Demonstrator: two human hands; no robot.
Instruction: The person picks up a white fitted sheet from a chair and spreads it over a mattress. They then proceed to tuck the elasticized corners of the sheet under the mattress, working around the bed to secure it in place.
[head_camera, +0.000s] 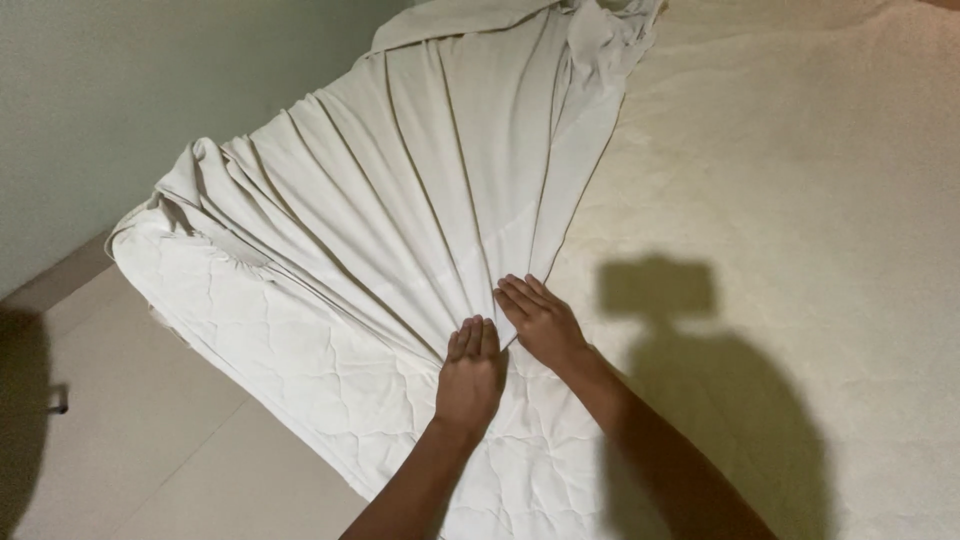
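Right now both hands are pressing flat on a cream bedsheet (430, 190), which is fanning in long pleats from the lower middle of the frame up to the top centre. The left hand (470, 375) is lying palm down, fingers together, on the sheet's gathered point. The right hand (543, 322) is resting just beside it, fingers extended and close, gripping nothing. Underneath, a quilted white mattress (280, 340) is showing at lower left, above the pale tiled floor (130, 440).

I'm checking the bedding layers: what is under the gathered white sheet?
A quilted mattress shows beside the sheet. Both hands, left and right, press it; what the folds cover is hidden.
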